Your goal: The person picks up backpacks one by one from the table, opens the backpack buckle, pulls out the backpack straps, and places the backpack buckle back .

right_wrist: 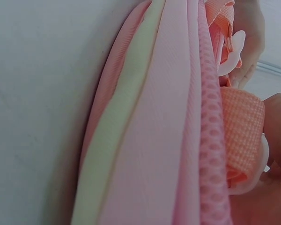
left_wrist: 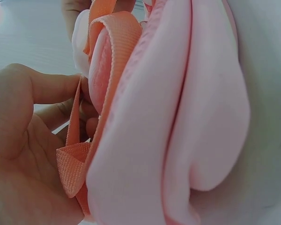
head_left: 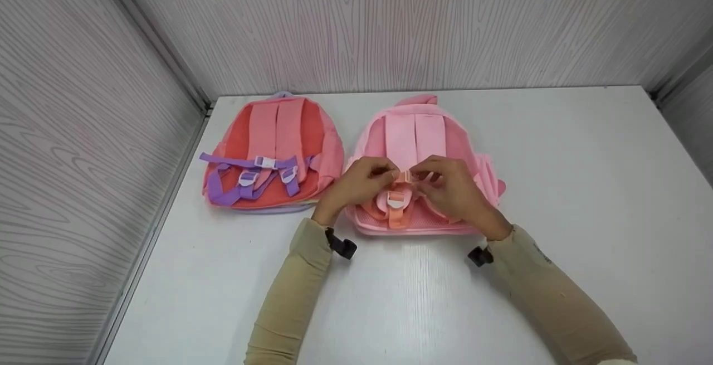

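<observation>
A pink backpack point(head_left: 415, 136) lies with its shoulder straps facing up. Across those straps runs an orange strap with a pale plastic buckle point(head_left: 405, 177) in its middle. My left hand point(head_left: 365, 184) pinches the orange strap point(left_wrist: 74, 115) at the buckle's left side, thumb and forefinger together. From the other side my right hand point(head_left: 451, 189) pinches the buckle's right end. The fingers partly cover the buckle, so whether its halves are joined is hard to see. A second white strap adjuster point(head_left: 396, 200) on orange webbing sits just below the hands.
Left of the pink backpack lies a coral-red backpack point(head_left: 231, 145) with purple straps point(head_left: 225, 195) and a white buckle point(head_left: 265, 162). Both bags are on a white table point(head_left: 574, 186). Wood-patterned panels point(head_left: 356, 25) stand behind and at the left.
</observation>
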The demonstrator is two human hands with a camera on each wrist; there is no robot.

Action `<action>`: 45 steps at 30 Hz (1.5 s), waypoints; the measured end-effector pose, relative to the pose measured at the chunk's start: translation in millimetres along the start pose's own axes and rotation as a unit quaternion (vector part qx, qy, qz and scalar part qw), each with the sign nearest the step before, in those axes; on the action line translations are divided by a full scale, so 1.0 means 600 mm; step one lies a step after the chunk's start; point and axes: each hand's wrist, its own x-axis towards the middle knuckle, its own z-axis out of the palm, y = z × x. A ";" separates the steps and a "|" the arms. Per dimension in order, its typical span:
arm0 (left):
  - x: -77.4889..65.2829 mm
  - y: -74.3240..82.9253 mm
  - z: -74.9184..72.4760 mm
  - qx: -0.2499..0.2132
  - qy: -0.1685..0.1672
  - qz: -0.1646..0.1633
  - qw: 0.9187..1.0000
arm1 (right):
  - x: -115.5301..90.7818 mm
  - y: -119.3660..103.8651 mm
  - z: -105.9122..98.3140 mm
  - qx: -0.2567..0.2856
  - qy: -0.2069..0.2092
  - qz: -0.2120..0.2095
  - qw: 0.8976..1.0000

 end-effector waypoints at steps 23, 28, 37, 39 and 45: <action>-0.001 0.007 0.009 -0.002 0.008 -0.008 1.000 | 0.001 -0.007 0.001 -0.006 0.000 -0.001 1.000; 0.001 0.009 0.012 0.001 0.012 -0.010 1.000 | 0.001 -0.007 0.000 -0.005 0.001 0.000 1.000; 0.004 0.007 0.016 0.006 0.013 -0.011 1.000 | 0.001 -0.007 0.000 0.000 -0.003 -0.001 1.000; 0.006 0.007 0.017 0.011 0.016 -0.008 1.000 | 0.001 -0.007 0.000 0.001 -0.003 -0.004 1.000; 0.004 0.010 0.018 0.017 0.022 -0.014 1.000 | 0.002 -0.007 0.002 0.001 -0.010 0.003 1.000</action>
